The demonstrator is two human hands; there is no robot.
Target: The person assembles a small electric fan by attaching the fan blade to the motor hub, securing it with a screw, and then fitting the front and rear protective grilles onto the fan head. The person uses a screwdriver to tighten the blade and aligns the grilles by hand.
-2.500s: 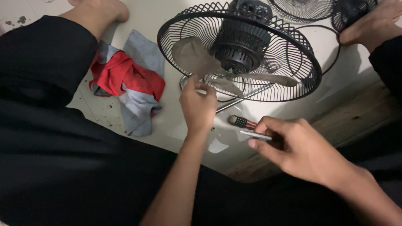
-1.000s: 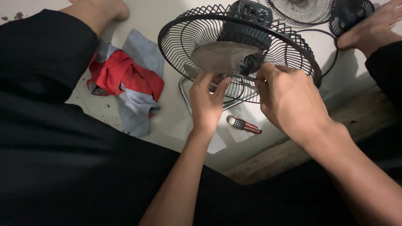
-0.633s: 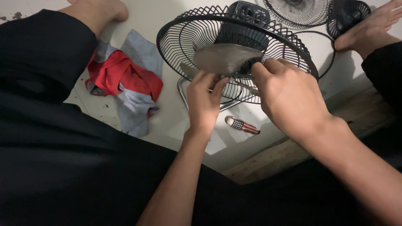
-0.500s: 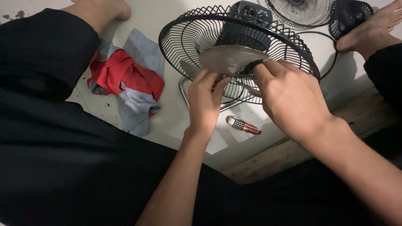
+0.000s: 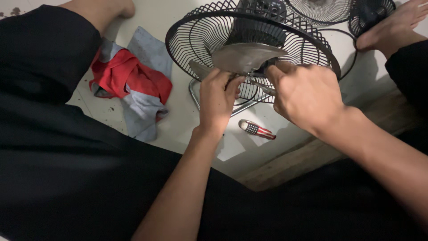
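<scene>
Fan blades (image 5: 243, 56), dusty grey, sit at the centre of a round black wire fan guard (image 5: 196, 31) that lies on the pale floor (image 5: 178, 111) in front of the person, with the black motor housing (image 5: 256, 29) rising behind them. One broad blade faces the camera, and a narrower one shows lower left, by the left thumb.

The right hand (image 5: 305, 96) comes in from the right, its fingers curled and closed around the hub where the blades meet. A thin metal shaft (image 5: 263, 87) juts out from under this hand, but whether the hand grips it or only the hub cannot be told. The left hand (image 5: 216, 100) rises from below; its fingers (image 5: 232, 82) are bent, pinching at the lower edge of the blades just beside the hub, the thumb set against the narrow blade.

Black trousers (image 5: 49, 134) fill the left and bottom of the view, with a bare foot (image 5: 388, 29) at the upper right. A red and grey cloth (image 5: 131, 82) lies crumpled on the floor, well left of the fan. A second wire grille (image 5: 318, 9) lies at the top edge behind the fan. A wooden board (image 5: 303, 158) runs along the floor under the right forearm. A short screwdriver handle (image 5: 256, 129), striped red and white with a dark starred end, lies on the floor between the two wrists.
</scene>
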